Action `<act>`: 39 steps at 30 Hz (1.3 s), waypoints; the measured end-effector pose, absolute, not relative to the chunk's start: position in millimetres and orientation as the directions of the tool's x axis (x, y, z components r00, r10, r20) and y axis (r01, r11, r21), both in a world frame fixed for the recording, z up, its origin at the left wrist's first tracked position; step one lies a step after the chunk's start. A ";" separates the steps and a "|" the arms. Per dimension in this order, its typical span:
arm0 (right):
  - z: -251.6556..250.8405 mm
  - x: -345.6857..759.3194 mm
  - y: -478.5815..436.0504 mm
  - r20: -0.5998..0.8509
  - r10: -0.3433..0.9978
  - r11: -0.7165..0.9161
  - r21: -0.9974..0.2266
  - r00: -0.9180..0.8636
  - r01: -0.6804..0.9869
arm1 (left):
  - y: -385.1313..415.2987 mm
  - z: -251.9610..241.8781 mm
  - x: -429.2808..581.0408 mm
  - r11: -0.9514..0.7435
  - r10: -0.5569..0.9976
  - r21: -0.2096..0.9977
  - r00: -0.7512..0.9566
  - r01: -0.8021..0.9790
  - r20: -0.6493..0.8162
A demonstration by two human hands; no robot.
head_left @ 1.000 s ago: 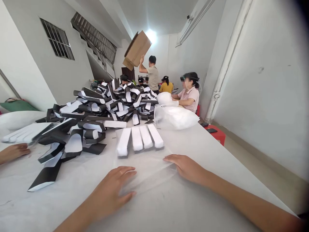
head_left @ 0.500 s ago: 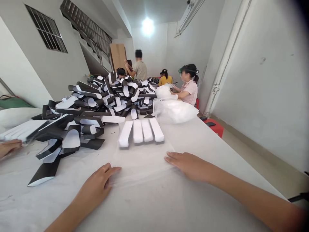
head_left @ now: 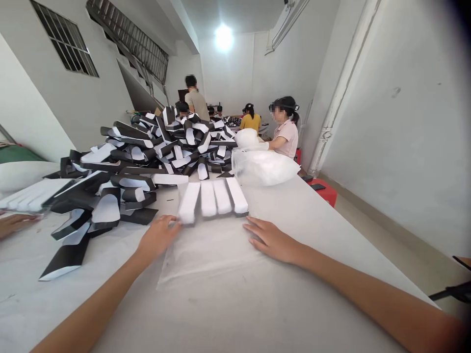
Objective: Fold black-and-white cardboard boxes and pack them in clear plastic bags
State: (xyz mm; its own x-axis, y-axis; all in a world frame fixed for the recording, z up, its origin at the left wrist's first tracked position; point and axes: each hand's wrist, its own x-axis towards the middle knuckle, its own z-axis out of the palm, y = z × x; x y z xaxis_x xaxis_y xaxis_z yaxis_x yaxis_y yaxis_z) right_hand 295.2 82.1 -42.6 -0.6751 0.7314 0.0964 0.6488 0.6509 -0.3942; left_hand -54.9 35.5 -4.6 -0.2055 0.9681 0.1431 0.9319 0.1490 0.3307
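Observation:
A clear plastic bag lies flat in front of me, its near end loose and wrinkled. Inside its far part, several white folded paper strips lie side by side, with a gap after the leftmost one. My left hand is at the near end of that leftmost strip, fingers stretched out and touching the bag's left edge. On the other side, my right hand rests with fingers spread on the bag by the near corner of the rightmost strip. Neither hand grips anything.
A large heap of black-and-white folded paper pieces covers the table's far left. A bulging clear bag stands behind the strips. Another person's hand is at the left, by bagged strips. Several people sit or stand beyond.
Both hands have moved forward along the bag to the near ends of the strips. The bag's near end now lies uncovered. The standing person at the back has shifted left.

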 end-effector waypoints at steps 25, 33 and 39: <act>-15.5 284.7 56.0 -0.158 0.460 0.758 -0.442 -0.874 0.479 | -1.4 -30.9 -20.5 -0.444 0.891 0.108 0.451 0.890 -0.054; -9.7 288.7 46.4 0.105 0.507 0.841 -0.276 -0.856 0.465 | -53.8 -11.0 -30.9 -0.335 0.942 0.115 0.331 0.935 0.058; -15.4 282.4 44.3 0.102 0.528 0.833 -0.253 -0.843 0.491 | -81.1 -10.3 -32.2 -0.145 0.989 0.148 0.146 0.978 0.000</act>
